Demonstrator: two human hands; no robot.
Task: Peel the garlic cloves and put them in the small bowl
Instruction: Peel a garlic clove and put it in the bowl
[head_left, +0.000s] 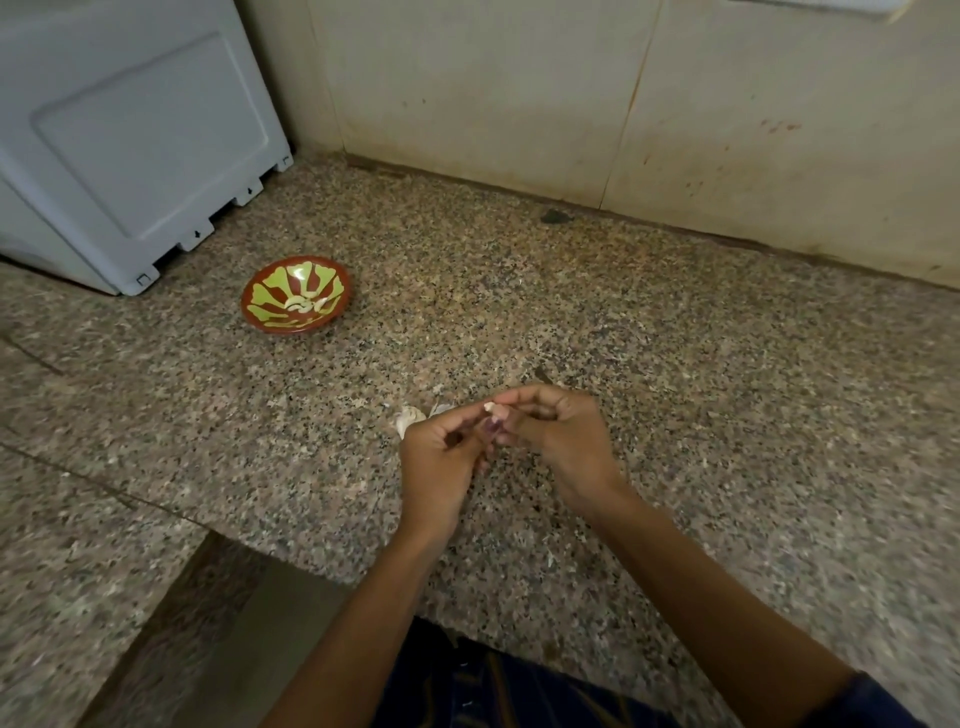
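We can read no brand, label or writing anywhere; the only marks are small dark arrow-like symbols along the lower edge of the pale grey plastic appliance casing (130, 140), which stands at about ten o'clock on the speckled brown granite countertop (675, 364). Just below that casing, at roughly nine to ten o'clock from the hands, sits the small round red-brown bowl with a yellow-green leaf pattern (296, 294); inside it lie a few pale peeled garlic cloves (306, 305), clustered near the bowl's bottom. Our two hands meet at the middle of the view, close together and raised a little over the counter. The left hand (441, 457) has its fingers curled and pinches the lower part of a small pale garlic clove with a purplish skin (496, 413), while the right hand (561, 441) closes its thumb and fingertips on the clove's upper end, so the clove is held between both hands. At about ten o'clock from the left hand, just beside it on the counter, lies a whitish piece of unpeeled garlic (408, 418), with thin scraps of papery skin (441, 409) near it. Behind the counter, from twelve to two o'clock, rises a stained cream tiled wall (519, 93).
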